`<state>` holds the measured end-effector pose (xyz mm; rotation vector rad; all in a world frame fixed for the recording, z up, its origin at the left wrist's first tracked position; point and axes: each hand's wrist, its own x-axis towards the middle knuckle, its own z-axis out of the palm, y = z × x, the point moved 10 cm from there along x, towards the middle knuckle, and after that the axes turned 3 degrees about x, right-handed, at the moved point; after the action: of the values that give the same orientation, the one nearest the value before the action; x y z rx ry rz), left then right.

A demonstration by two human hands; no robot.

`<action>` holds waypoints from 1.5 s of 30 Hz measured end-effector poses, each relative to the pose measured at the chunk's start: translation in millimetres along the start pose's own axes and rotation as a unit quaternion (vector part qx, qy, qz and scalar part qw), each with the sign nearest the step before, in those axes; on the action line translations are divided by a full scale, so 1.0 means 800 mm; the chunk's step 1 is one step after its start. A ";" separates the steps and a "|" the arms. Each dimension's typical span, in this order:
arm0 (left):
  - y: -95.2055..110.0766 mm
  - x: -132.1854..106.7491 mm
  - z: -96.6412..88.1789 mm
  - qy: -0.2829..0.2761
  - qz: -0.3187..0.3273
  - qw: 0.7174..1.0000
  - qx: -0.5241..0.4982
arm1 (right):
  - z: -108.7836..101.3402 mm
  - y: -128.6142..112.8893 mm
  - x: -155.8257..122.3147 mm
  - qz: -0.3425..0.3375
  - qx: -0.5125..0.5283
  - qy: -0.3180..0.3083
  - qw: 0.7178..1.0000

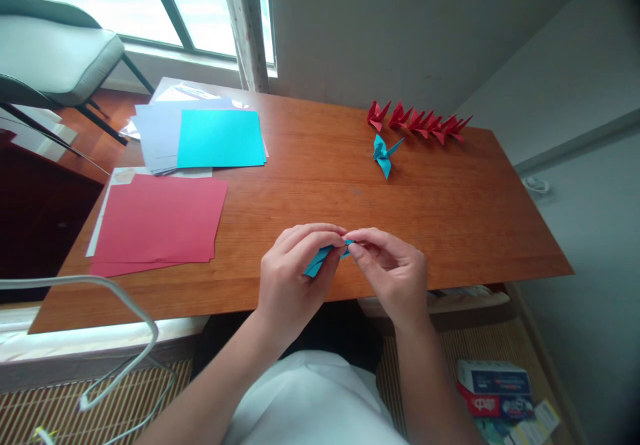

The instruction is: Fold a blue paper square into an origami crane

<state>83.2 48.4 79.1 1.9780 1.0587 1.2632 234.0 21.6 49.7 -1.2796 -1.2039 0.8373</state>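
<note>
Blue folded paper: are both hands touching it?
Touching. The head view shows the left hand and right hand both pinching the blue folded paper.

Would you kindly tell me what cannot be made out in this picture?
All in the head view:
1. Blue folded paper: mostly hidden by the fingers of the left hand and right hand; its shape is unclear.
2. Red paper cranes: overlapping and too small to count.
3. Box on the floor: print too small to read.
4. Chair: cut off by the left edge.
</note>
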 end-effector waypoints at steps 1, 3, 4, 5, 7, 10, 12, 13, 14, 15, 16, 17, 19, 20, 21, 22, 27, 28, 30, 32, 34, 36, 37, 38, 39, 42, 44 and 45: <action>0.001 0.000 -0.001 0.005 0.003 1.000 -0.002 | 0.000 0.001 -0.001 0.000 0.006 0.003 1.000; 0.002 -0.001 -0.002 0.010 0.010 1.000 -0.006 | 0.000 0.002 -0.002 0.001 0.011 0.008 1.000; 0.003 -0.001 -0.003 0.011 0.013 1.000 -0.007 | 0.000 0.002 -0.003 0.001 0.010 0.012 1.000; 0.004 -0.002 -0.003 0.012 0.017 1.000 -0.006 | -0.001 0.002 -0.003 0.001 0.006 0.016 1.000; 0.006 -0.002 -0.003 0.011 0.022 1.000 -0.001 | -0.002 0.002 -0.004 0.000 -0.006 0.022 1.000; 0.010 -0.002 -0.004 0.015 0.034 0.999 0.018 | -0.002 0.000 -0.004 -0.002 -0.029 0.027 0.999; 0.014 -0.003 -0.004 0.020 0.048 0.998 0.041 | -0.002 -0.001 -0.005 -0.005 -0.040 0.031 0.999; 0.016 -0.004 -0.004 0.023 0.055 0.997 0.053 | -0.002 -0.002 -0.005 -0.006 -0.044 0.034 0.998; 0.017 -0.005 -0.005 0.025 0.061 0.996 0.062 | -0.002 -0.002 -0.006 -0.007 -0.045 0.037 0.998; 0.018 -0.005 -0.005 0.026 0.065 0.995 0.070 | -0.002 -0.003 -0.006 -0.008 -0.045 0.039 0.998; 0.018 -0.006 -0.005 0.027 0.066 0.995 0.076 | -0.002 -0.003 -0.006 -0.007 -0.045 0.040 0.998; 0.018 -0.006 -0.004 0.025 0.066 0.994 0.081 | -0.002 -0.003 -0.006 -0.007 -0.044 0.040 0.998; 0.017 -0.006 -0.003 0.017 0.061 0.994 0.088 | -0.001 -0.003 -0.007 -0.003 -0.041 0.038 0.998; 0.015 -0.005 -0.003 0.013 0.055 0.994 0.088 | -0.001 -0.002 -0.007 0.000 -0.039 0.038 0.999; 0.014 -0.004 -0.002 0.009 0.049 0.995 0.085 | -0.001 -0.001 -0.007 0.003 -0.037 0.038 0.999; 0.013 -0.003 -0.002 0.006 0.041 0.996 0.078 | -0.001 0.000 -0.007 0.005 -0.035 0.039 0.999; -0.002 -0.001 0.003 -0.021 -0.020 1.000 0.004 | -0.002 0.005 -0.006 0.016 -0.025 0.035 0.999; -0.005 -0.001 0.004 -0.026 -0.032 0.999 -0.010 | 0.000 0.006 -0.006 0.020 -0.021 0.029 0.999; -0.011 -0.001 0.006 -0.037 -0.055 0.997 -0.033 | 0.003 0.007 -0.005 0.030 -0.017 0.011 0.999; -0.015 -0.001 0.007 -0.047 -0.076 0.995 -0.049 | 0.006 0.008 -0.004 0.034 -0.017 0.001 0.999; -0.018 0.000 0.009 -0.061 -0.098 0.992 -0.058 | 0.006 0.008 -0.003 0.024 -0.014 0.010 1.000; -0.022 0.001 0.009 -0.073 -0.124 0.987 -0.071 | 0.007 0.007 -0.002 0.016 -0.011 0.016 1.000; -0.025 0.001 0.009 -0.079 -0.138 0.984 -0.085 | 0.008 0.008 -0.001 0.016 -0.011 0.014 1.000; -0.028 0.002 0.010 -0.085 -0.153 0.979 -0.103 | 0.010 0.008 -0.001 0.016 -0.011 0.012 1.000; -0.030 0.001 0.011 -0.091 -0.168 0.974 -0.123 | 0.011 0.008 0.000 0.016 -0.012 0.011 1.000; -0.039 -0.001 0.016 -0.108 -0.206 0.955 -0.183 | 0.013 0.006 0.000 0.020 -0.016 0.011 1.000; -0.045 -0.002 0.019 -0.113 -0.221 0.946 -0.209 | 0.014 0.004 0.001 0.021 -0.019 0.012 1.000; -0.047 -0.002 0.020 -0.113 -0.225 0.943 -0.218 | 0.014 0.004 0.001 0.022 -0.020 0.012 0.999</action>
<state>85.5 65.9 42.6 1.4034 0.9460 0.8986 223.5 25.8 45.7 -1.3489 -1.1828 0.8309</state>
